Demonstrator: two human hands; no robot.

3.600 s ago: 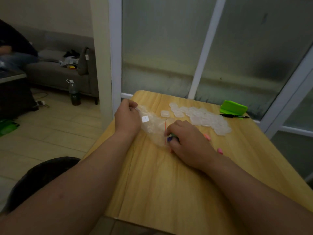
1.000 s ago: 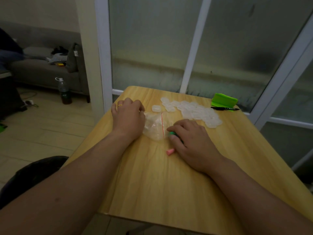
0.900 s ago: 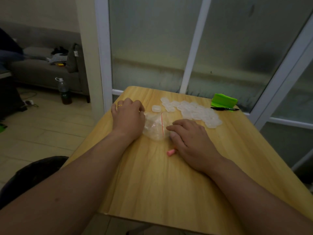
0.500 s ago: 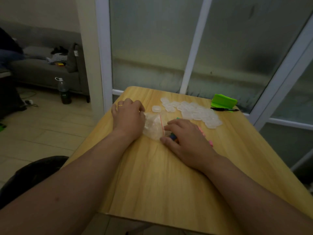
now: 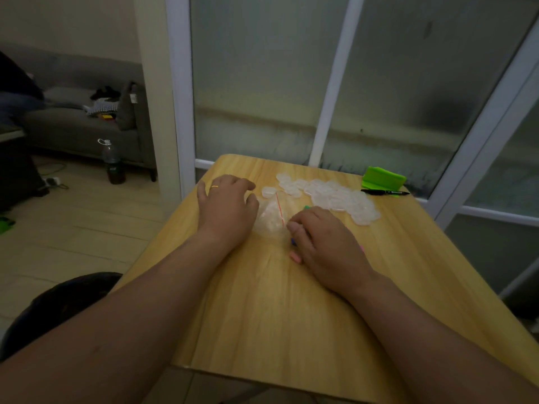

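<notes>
My left hand (image 5: 226,209) still grips the clear zip bag (image 5: 269,220) as my right hand (image 5: 323,243), fingers curled over a blue piece (image 5: 292,242), lingers at its mouth, loading not yet done.

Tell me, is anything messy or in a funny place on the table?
A little. Clear plastic packets sprawl in a loose heap on the far side of the table, and one pink piece lies loose beside the right hand, outside the clear bag that the left hand holds.
</notes>
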